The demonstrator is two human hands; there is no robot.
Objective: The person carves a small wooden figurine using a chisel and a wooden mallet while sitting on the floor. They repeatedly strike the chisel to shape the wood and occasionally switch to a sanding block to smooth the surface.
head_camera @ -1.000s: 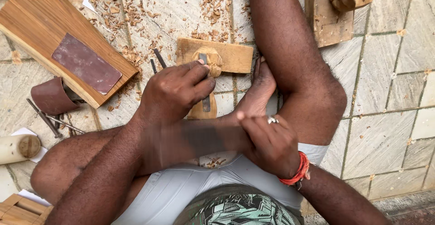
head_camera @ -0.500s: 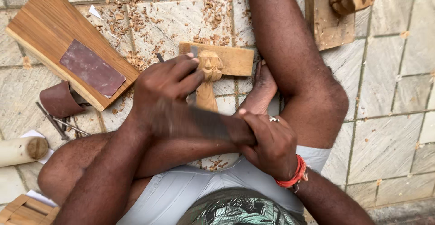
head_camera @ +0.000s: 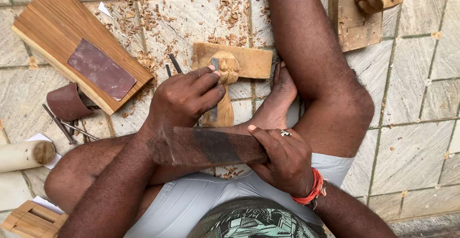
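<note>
Floor (head_camera: 412, 99) is grey stone tile, littered with wood shavings (head_camera: 143, 22). The carving (head_camera: 225, 82), a pale wooden cross-shaped piece, lies flat on the tiles between the person's legs. Left hand (head_camera: 184, 99) grips a chisel (head_camera: 213, 92), fingers closed around it, tip on the carving. Right hand (head_camera: 282, 159) is wrapped tight around a dark wooden mallet (head_camera: 206, 147). A board (head_camera: 57, 32) with sandpaper lies nearby.
</note>
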